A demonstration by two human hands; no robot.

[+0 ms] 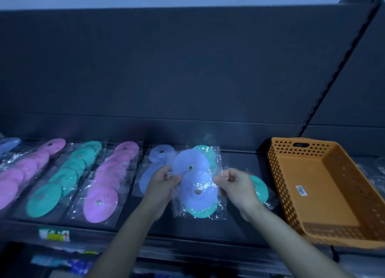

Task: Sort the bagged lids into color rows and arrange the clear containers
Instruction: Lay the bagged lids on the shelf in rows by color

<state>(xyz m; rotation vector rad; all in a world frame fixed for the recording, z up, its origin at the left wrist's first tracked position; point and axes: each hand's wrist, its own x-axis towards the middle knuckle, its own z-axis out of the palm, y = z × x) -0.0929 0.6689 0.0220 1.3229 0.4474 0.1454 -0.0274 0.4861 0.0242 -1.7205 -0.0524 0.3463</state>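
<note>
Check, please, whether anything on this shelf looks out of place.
A round teal bagged lid lies alone beside the orange perforated plastic basket, apart from the teal row. The left hand and right hand pinch a bundle mixing lavender and teal lids.

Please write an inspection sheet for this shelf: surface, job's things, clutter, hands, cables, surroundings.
Surface: dark shelf, bagged lids in rows.
Job's things: left pink row, teal row, right pink row, blue row; held bags show blue and teal lids; teal lid lies to their right.
Clutter: orange basket, white sticker inside.
Hands: left hand and right hand pinch the held bags.
Cables: nothing seen.
Surroundings: dark back panel; label on shelf edge.
</note>
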